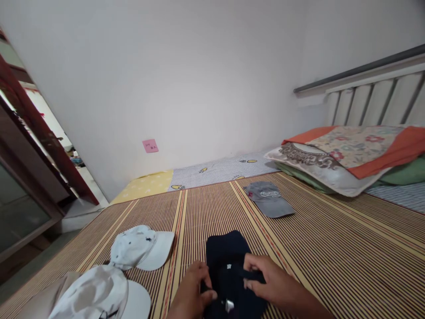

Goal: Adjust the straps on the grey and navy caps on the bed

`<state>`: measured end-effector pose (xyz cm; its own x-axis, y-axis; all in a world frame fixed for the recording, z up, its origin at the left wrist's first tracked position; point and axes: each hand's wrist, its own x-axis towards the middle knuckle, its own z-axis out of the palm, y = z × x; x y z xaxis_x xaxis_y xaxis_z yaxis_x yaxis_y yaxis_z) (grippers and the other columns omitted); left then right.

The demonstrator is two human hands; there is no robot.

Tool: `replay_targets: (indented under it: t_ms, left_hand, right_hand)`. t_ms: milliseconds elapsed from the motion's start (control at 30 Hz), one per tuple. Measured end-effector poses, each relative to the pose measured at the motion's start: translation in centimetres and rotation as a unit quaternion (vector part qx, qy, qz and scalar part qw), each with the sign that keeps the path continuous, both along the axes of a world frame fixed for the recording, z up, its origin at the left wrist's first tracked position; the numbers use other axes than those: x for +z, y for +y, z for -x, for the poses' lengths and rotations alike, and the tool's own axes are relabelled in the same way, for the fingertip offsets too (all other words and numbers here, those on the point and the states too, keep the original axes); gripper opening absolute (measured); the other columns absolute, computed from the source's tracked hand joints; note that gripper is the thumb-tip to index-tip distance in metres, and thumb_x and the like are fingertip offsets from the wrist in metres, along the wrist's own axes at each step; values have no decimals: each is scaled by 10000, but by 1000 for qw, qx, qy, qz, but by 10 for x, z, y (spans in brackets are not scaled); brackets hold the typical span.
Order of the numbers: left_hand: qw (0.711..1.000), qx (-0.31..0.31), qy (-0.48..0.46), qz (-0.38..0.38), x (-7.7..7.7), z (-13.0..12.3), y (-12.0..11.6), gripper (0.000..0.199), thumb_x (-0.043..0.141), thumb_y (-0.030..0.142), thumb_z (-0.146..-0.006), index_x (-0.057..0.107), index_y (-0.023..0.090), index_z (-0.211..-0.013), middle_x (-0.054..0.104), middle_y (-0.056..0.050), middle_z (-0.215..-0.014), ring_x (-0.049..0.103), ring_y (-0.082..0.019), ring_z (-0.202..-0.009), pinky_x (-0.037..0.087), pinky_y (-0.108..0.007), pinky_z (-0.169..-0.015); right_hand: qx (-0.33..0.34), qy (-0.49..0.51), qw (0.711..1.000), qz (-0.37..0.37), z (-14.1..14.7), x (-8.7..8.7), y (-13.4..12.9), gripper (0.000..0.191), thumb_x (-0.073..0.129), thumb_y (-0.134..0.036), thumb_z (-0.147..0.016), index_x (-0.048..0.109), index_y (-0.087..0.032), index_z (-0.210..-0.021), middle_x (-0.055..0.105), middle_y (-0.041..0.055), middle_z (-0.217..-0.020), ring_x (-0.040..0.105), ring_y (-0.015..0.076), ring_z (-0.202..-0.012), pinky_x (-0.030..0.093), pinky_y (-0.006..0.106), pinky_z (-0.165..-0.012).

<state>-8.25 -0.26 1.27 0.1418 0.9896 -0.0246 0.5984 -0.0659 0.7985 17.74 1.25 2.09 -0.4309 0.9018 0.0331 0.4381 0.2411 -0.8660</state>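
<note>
A dark navy cap (228, 248) lies on the striped mat right in front of me, its brim pointing away and its inside partly showing. My left hand (195, 288) grips the cap's left edge between thumb and fingers. On the other side, my right hand (265, 279) pinches a dark strap (254, 275) at the cap's right edge. A small pale label and a shiny metal piece show on the cap between my hands. Left of my left hand lie a white cap (133, 246) and another white cap (96, 294). Farther off to the right rests a grey cap (268, 199) with white lettering.
A striped mat (332, 248) covers the bed. Beige fabric (46, 297) lies at the lower left. Pillows with an orange floral cover (361, 141) are stacked at the right, below a white headboard (375, 97). A wall stands behind; a doorway opens at the left.
</note>
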Motion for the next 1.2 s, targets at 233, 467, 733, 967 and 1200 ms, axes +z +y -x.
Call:
replay_targets:
  t_ms: [233, 467, 733, 967, 1200]
  left_hand:
    - [969, 28, -246, -25, -11, 11, 7, 323, 694, 491, -833, 548, 223, -726, 666, -44, -831, 621, -234, -888, 449, -334, -825]
    - [944, 45, -326, 16, -24, 14, 8, 332, 804, 458, -778, 612, 197, -846, 604, 29, -747, 536, -137, -705, 383, -250, -675]
    - [934, 8, -356, 35, -14, 9, 3, 341, 845, 401, -730, 719, 173, -951, 703, -25, -833, 617, -155, -768, 409, -251, -701]
    - [935, 98, -341, 4, -23, 14, 11, 234, 769, 345, -760, 712, 193, -929, 759, -38, -877, 665, -183, -807, 443, -265, -709]
    - [958, 132, -251, -47, -35, 20, 19, 337, 704, 504, -812, 716, 188, -930, 785, -83, -906, 718, -264, -928, 521, -360, -825]
  right_hand:
    - [96, 245, 962, 80, -26, -8, 12, 103, 637, -197, -751, 594, -218, -843, 757, 50, -879, 697, 226, -895, 484, 382, -869]
    - [73, 344, 930, 106, -39, -15, 15, 271, 741, -426, -762, 568, -230, -835, 702, 33, -797, 663, 231, -827, 471, 404, -845]
    - [67, 300, 945, 108, -44, -21, 18, 233, 745, -414, -801, 667, -201, -855, 707, 30, -790, 646, 201, -783, 461, 364, -801]
    - [-80, 220, 967, 102, -37, -47, 35, 369, 773, -501, -756, 707, -198, -955, 720, 31, -811, 686, 213, -796, 485, 342, -736]
    - [-171, 221, 957, 80, -40, -64, 43, 439, 753, -598, -733, 714, -191, -893, 728, 53, -776, 696, 235, -767, 493, 349, -677]
